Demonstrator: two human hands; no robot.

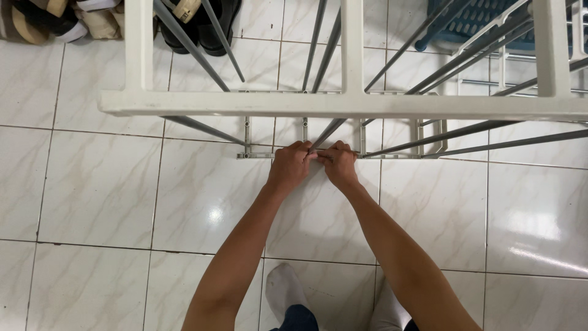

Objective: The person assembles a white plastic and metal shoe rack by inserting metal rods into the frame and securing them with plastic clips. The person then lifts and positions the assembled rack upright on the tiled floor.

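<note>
Both hands are closed side by side on the lowest white bar (392, 155) of the rack, near the tiled floor (98, 184). The left hand (289, 165) and the right hand (338, 164) pinch a grey rod (327, 132) where it enters the bar, probably to steady it.
</note>
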